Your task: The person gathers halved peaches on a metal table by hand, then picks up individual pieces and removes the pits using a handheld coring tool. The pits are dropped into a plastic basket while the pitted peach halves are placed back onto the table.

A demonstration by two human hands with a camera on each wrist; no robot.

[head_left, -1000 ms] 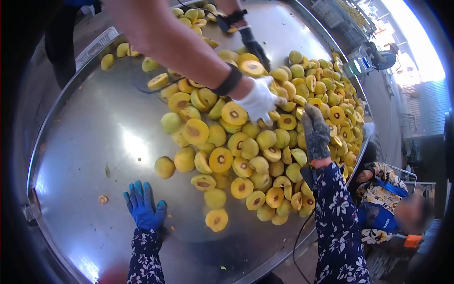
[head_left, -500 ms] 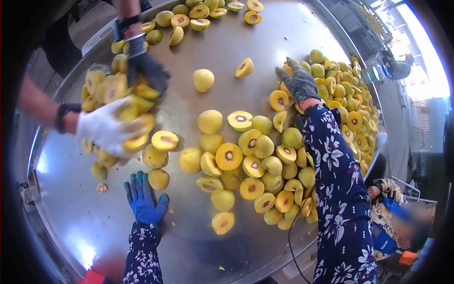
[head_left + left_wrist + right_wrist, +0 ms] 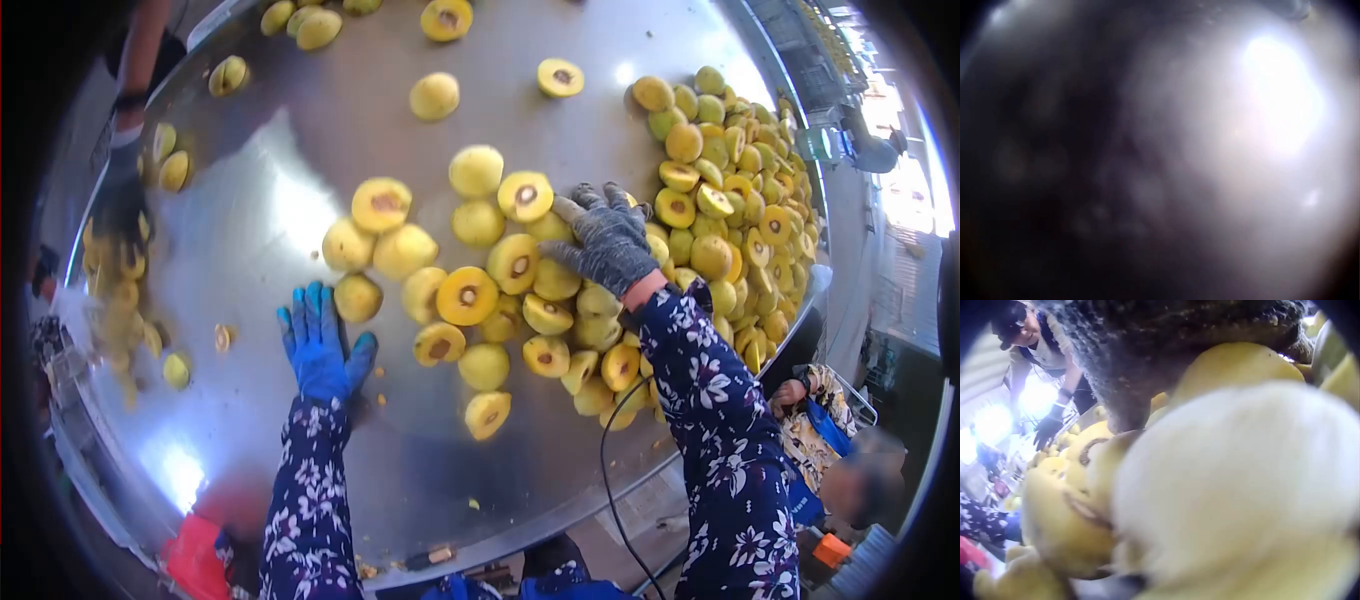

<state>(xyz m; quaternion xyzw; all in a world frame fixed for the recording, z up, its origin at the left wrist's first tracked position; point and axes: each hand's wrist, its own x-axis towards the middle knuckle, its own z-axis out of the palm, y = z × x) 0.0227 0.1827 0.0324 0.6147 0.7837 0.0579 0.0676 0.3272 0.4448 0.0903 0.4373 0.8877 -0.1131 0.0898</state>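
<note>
clear: near-centre tabletop [image 3: 420, 500] | blocked: right-side fruit heap [image 3: 745, 225], black cable [image 3: 604, 465]

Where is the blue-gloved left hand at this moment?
In the head view, the left hand is left of centre on the metal table, fingers spread. Its nearest neighbour is a yellow fruit, just right of the fingers and above the thumb.

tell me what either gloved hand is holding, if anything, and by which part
Nothing is plainly held. The left hand lies spread on the metal table; the right hand is spread over the fruit, with no grip visible.
</note>
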